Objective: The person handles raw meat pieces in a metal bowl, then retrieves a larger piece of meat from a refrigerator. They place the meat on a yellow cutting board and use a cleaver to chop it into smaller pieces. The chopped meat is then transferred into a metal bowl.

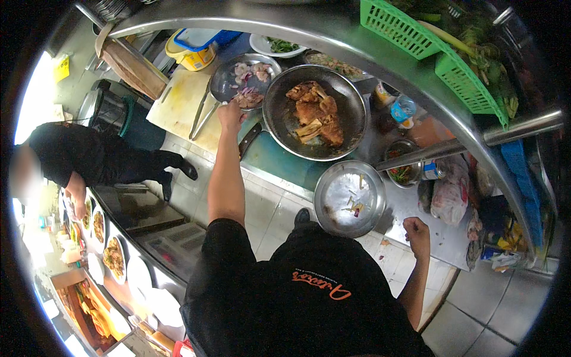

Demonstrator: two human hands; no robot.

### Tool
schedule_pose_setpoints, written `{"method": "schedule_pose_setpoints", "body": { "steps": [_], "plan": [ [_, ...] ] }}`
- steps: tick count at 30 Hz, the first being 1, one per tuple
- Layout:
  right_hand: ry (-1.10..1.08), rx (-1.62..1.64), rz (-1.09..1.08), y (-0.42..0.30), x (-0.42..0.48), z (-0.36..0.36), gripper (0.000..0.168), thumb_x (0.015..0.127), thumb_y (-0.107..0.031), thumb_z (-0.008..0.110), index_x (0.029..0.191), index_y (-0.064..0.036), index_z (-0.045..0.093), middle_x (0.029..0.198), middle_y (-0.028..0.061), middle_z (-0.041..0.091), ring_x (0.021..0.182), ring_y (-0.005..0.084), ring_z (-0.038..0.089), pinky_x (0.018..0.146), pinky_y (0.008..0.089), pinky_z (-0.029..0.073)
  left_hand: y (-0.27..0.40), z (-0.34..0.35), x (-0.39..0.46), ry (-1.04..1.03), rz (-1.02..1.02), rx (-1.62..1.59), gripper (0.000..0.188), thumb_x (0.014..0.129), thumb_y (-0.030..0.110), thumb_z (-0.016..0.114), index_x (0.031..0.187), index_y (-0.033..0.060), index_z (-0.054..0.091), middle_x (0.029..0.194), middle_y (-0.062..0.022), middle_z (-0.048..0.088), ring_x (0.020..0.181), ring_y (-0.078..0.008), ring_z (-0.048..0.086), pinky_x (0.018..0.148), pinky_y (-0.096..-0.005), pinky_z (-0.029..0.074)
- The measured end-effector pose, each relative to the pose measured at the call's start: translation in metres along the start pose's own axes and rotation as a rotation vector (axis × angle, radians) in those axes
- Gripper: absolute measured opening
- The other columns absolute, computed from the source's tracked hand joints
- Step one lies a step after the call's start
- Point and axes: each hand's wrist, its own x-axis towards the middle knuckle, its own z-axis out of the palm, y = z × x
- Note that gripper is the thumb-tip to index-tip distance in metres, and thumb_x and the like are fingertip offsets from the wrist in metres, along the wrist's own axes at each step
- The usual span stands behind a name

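My left hand (230, 117) is at the near rim of a shallow metal pan (225, 85) holding shrimp, sliced red onion and pieces of meat. Its fingertips are partly hidden, so a grip on the rim or the food cannot be made out. Metal tongs (199, 109) lie just left of it on a pale cutting board (178, 105). A dark-handled knife (250, 139) rests on a green board (279, 163). Over the right part of the steel counter, my right hand (417, 232) has curled fingers and nothing visible in it.
A large perforated metal pan (274, 138) holds fried meat. Nearer me, a metal bowl (328, 218) contains scraps. A steel shelf edge (312, 33) and rail (424, 154) cross above the counter. At left, a co-worker (102, 154) stands beside plated food (114, 259).
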Motion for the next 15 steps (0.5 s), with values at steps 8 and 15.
{"method": "schedule_pose_setpoints", "body": {
  "steps": [8, 15],
  "plan": [
    [-0.04, -0.078, -0.04, 0.0, 0.003, 0.0, 0.015, 0.088, -0.019, 0.061, 0.088, -0.004, 0.062, 0.067, -0.0016, 0.054, 0.055, 0.0062, 0.049, 0.047, 0.022, 0.042, -0.005, -0.019, -0.003, -0.033, -0.096, 0.111, 0.036, 0.084, 0.033, 0.063, 0.072, 0.0003, 0.053, 0.058, -0.0061, 0.048, 0.043, -0.0164, 0.047, 0.037, -0.0297, 0.042],
    [-0.041, -0.051, -0.056, 0.012, 0.0, 0.0, 0.015, 0.088, -0.019, 0.061, 0.088, -0.004, 0.062, 0.066, -0.0015, 0.054, 0.054, 0.0064, 0.049, 0.048, 0.022, 0.042, 0.001, -0.034, -0.02, -0.014, 0.026, -0.013, 0.035, 0.087, 0.032, 0.062, 0.081, -0.0028, 0.057, 0.061, -0.006, 0.052, 0.046, -0.0148, 0.053, 0.039, -0.0273, 0.044]
  ]
}}
